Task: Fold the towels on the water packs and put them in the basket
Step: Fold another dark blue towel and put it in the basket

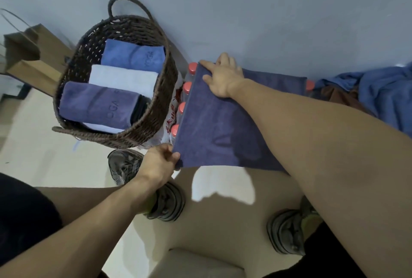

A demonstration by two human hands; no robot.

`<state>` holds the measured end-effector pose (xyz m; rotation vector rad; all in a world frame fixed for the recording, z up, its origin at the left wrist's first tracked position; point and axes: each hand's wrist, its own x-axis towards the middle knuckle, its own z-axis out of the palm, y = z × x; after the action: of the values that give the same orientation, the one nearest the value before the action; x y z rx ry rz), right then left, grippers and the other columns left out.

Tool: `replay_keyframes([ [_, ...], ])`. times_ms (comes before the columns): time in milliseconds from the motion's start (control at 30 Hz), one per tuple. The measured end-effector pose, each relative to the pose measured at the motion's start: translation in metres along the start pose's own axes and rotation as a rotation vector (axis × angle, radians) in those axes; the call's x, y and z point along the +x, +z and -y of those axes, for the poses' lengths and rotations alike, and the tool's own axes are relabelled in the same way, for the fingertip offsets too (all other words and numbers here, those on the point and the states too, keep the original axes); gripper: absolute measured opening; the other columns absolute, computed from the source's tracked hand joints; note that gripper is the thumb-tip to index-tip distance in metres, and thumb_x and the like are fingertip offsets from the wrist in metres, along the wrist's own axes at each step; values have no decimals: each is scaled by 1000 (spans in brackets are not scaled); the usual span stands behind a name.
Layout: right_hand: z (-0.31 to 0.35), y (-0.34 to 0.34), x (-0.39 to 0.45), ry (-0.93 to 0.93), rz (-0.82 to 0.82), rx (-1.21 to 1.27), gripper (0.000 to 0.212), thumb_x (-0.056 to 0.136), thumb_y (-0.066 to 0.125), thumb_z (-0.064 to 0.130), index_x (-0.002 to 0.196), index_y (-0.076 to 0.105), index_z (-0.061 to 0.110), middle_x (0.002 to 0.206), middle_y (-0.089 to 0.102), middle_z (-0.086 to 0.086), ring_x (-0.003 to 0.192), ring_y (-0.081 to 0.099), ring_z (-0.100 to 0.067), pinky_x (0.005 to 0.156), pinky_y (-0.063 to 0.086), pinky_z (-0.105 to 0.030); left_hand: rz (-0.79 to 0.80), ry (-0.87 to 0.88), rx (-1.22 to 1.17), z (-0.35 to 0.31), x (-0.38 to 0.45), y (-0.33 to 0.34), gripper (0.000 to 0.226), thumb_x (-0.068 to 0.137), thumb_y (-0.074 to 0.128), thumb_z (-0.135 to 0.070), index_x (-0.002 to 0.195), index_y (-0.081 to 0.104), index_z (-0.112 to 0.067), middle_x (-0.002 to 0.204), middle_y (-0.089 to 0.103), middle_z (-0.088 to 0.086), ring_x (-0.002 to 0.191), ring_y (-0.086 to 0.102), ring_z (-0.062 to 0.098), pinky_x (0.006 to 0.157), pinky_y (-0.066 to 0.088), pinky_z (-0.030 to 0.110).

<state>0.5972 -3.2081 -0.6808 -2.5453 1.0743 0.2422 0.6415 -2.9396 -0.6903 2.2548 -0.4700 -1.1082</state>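
A dark purple towel [214, 126] lies spread flat over the water packs [181, 108], whose red bottle caps show along its left edge. My left hand [159, 164] pinches the towel's near left corner between thumb and fingers. My right hand [223, 76] rests on the far left corner with fingers spread flat. To the left stands a dark woven basket [73, 72] with handles, holding folded towels: a blue one [133, 55], a white one [122, 81] and a purple one [98, 104].
A heap of blue and brown cloth [374, 97] lies at the right against the grey wall. A brown paper bag [33, 54] stands left of the basket. My shoes [165, 201] are on the pale floor below the packs.
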Motion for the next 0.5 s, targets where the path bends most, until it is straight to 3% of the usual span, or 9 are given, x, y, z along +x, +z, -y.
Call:
replay_keyframes([
  [67,-4,-1,-4,-30,-21,34,53,100,38,43,151,25,41,133,34,-5,123,34,-25,107,28,-40,70,-114,-13,1,2,-4,12,91,65,-7,86,60,2,62,66,10,45,59,19,51,52,29],
  [100,-6,-2,-7,-52,-23,62,55,100,40,42,152,24,40,133,35,-3,124,34,-25,108,27,-40,111,-161,93,1,3,-8,14,89,68,-10,83,62,1,60,65,12,43,58,20,49,52,30],
  [200,-12,-9,-23,-121,31,239,61,99,48,31,154,22,35,139,35,-2,130,32,-23,114,26,-39,244,-148,655,-22,0,-20,26,89,66,-28,71,62,-9,63,65,8,42,61,19,51,56,30],
  [267,-19,-16,-39,-137,-50,371,60,96,52,19,152,33,28,138,41,-4,131,36,-22,115,29,-35,187,63,769,-50,0,-17,29,90,63,-33,65,61,-19,65,66,1,47,62,15,53,53,29],
  [367,-36,-16,-74,-48,-431,415,42,90,54,12,131,57,12,126,52,-8,121,50,-24,105,40,-36,-92,459,483,-89,9,6,19,93,55,-24,80,64,-14,83,71,10,78,67,30,68,48,33],
  [433,-49,-5,-95,125,-590,335,39,89,55,14,127,57,8,128,50,-13,121,49,-29,104,40,-41,-235,678,317,-110,24,21,14,92,49,-10,97,62,-10,101,66,13,94,61,32,82,45,35],
  [500,-64,10,-112,332,-532,234,54,93,54,26,140,42,3,146,36,-20,136,34,-35,114,29,-45,-204,794,311,-123,46,34,29,91,46,-3,118,58,-1,120,58,19,114,54,34,101,40,38],
])
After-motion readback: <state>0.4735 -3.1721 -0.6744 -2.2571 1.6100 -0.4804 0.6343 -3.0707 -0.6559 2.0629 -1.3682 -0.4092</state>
